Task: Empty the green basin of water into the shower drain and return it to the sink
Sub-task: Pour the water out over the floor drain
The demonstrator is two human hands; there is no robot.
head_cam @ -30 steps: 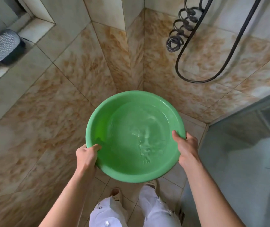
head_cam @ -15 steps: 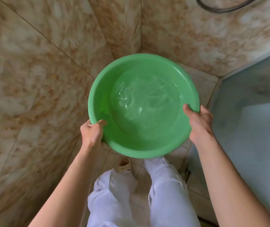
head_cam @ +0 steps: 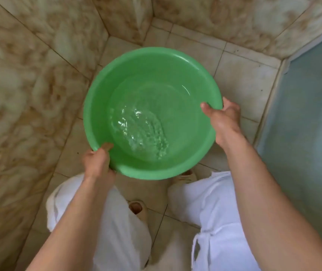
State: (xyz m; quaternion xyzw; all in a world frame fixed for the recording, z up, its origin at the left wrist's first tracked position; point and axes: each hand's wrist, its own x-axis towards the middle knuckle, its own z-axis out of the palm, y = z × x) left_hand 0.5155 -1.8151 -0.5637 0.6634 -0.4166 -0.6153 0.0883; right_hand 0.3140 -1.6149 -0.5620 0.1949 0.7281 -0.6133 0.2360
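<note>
The view has dipped since before, showing more floor [head_cam: 240, 75]. Left hand [head_cam: 97, 163] and right hand [head_cam: 224, 122] are gripping the basin [head_cam: 175, 79] rim, fingers closed on it, keeping the water [head_cam: 140, 132] level.

My fingers are out of sight under the green basin [head_cam: 152, 75]: on my left hand [head_cam: 97, 161] only the thumb shows over the rim, and on my right hand [head_cam: 224, 120] the thumb and knuckles. The basin covers the floor [head_cam: 240, 75] beneath it, so I cannot tell whether a drain lies there. It also hides most of one sandal [head_cam: 185, 176]; my white trousers [head_cam: 211, 212] cover part of the other [head_cam: 137, 208]. Both forearms run off the bottom edge. The marbled wall tiles [head_cam: 19, 94] at left are smeared with blur. The frosted panel [head_cam: 308, 114] at right is cut off by the edge.
</note>
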